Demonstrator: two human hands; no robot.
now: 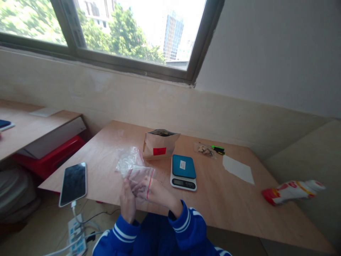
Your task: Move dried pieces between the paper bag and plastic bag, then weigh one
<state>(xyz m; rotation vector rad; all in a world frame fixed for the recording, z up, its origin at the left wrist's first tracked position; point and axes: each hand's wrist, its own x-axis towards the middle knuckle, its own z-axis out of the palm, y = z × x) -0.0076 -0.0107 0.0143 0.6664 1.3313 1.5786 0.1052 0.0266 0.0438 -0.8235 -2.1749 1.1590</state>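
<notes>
A clear zip bag (147,172) with a red seal line is at the near edge of the table. My left hand (128,200) grips the bag from its left side, thumb up against the plastic. My right hand (160,195) reaches into the bag past the red seal, its fingers stretched out and showing through the film. Behind them lies a loose pile of clear zip bags (126,158). A kraft paper pouch (160,147) with a red label stands open at the top; its contents are dark and unclear. To the right sits a blue-topped digital scale (183,167).
A phone (74,183) on a charging cable lies at the left edge, above a power strip (76,231). Toward the right are a small bag of brownish pieces (205,150), green-black tools (218,149), white paper (238,169) and a tipped bottle (291,190).
</notes>
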